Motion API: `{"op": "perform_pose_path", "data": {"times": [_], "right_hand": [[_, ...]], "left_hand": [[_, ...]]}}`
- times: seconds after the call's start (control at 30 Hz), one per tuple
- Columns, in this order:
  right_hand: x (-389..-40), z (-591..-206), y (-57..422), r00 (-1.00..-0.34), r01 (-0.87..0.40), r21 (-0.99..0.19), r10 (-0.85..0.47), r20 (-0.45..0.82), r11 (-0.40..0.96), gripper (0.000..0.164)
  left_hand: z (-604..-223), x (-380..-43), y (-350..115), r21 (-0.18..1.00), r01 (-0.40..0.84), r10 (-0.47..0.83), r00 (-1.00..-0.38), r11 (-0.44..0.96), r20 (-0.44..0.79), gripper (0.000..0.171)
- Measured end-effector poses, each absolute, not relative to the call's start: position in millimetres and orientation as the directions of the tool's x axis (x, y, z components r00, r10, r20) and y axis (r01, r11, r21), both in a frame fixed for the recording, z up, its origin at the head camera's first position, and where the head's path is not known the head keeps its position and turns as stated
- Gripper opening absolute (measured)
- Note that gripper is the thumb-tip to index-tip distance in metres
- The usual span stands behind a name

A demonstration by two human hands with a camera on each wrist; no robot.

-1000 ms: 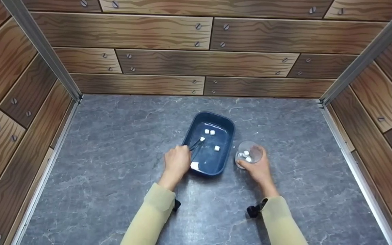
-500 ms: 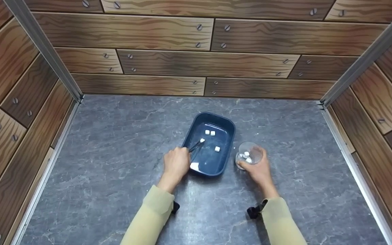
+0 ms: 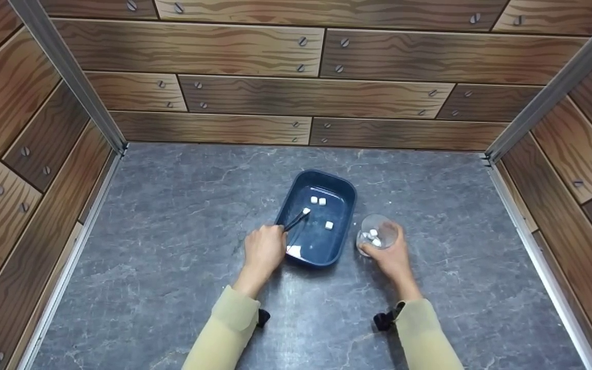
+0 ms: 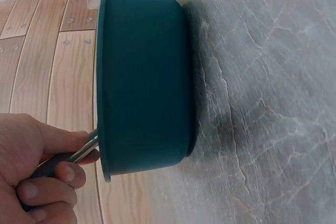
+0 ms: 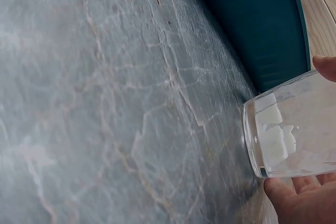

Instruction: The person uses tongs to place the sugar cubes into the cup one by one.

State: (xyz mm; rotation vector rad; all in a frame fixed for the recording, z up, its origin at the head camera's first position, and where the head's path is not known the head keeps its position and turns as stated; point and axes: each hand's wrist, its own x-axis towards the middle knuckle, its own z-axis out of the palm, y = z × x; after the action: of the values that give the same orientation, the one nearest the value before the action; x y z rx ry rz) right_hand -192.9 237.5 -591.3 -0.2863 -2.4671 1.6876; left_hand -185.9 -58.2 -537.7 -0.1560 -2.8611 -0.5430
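Note:
In the head view my left hand (image 3: 265, 252) grips a pair of thin dark tongs (image 3: 296, 221) over the left rim of a deep blue rectangular dish (image 3: 316, 244). At the tongs' tips is a small white cube (image 3: 306, 211). More white cubes (image 3: 329, 225) lie on the dish's floor. My right hand (image 3: 391, 257) is wrapped round a clear cup (image 3: 381, 226), standing to the right of the dish. Several white pieces (image 5: 273, 140) sit at the cup's bottom in the right wrist view. From the left wrist, the dish wall (image 4: 147, 77) hides the tongs' tips.
The grey marbled surface (image 3: 183, 216) extends around the dish and cup. Wood-patterned panels (image 3: 224, 92) close off the back and both sides, with metal posts (image 3: 70, 77) at the corners. Tiny white specks (image 3: 389, 202) lie near the cup.
My left hand has drawn slightly left and toward me, and the tongs' arms look closer together, their tips still at the cube. My right hand and the cup have stayed put.

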Motion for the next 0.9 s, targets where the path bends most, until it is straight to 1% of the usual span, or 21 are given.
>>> {"op": "perform_pose_path", "data": {"times": [0.33, 0.57, 0.73, 0.83, 0.9], "right_hand": [[-193.9, -593.5, 238.7, -0.973, 0.072, -0.932, 0.232, 0.014, 0.356, 0.088], [-194.1, -593.3, 238.2, -0.974, 0.06, -0.942, 0.224, 0.016, 0.33, 0.09], [-193.5, -593.2, 238.5, -0.975, 0.054, -0.946, 0.223, 0.02, 0.321, 0.09], [-187.5, -577.9, 232.9, -0.976, 0.057, -0.948, 0.216, 0.012, 0.313, 0.089], [-187.4, -577.4, 232.8, -0.977, 0.054, -0.949, 0.214, 0.014, 0.31, 0.089]], "left_hand": [[-529.0, -177.0, -62.5, 0.373, 0.17, 0.078, -0.965, 0.912, 0.25, 0.016], [-521.9, -172.2, -64.1, 0.377, 0.22, 0.103, -0.947, 0.9, 0.306, 0.016], [-514.8, -169.3, -61.5, 0.357, 0.252, 0.128, -0.933, 0.899, 0.336, 0.015], [-510.3, -168.0, -58.8, 0.346, 0.277, 0.145, -0.921, 0.897, 0.361, 0.014], [-507.0, -167.3, -56.4, 0.343, 0.292, 0.154, -0.914, 0.893, 0.376, 0.014]]}}
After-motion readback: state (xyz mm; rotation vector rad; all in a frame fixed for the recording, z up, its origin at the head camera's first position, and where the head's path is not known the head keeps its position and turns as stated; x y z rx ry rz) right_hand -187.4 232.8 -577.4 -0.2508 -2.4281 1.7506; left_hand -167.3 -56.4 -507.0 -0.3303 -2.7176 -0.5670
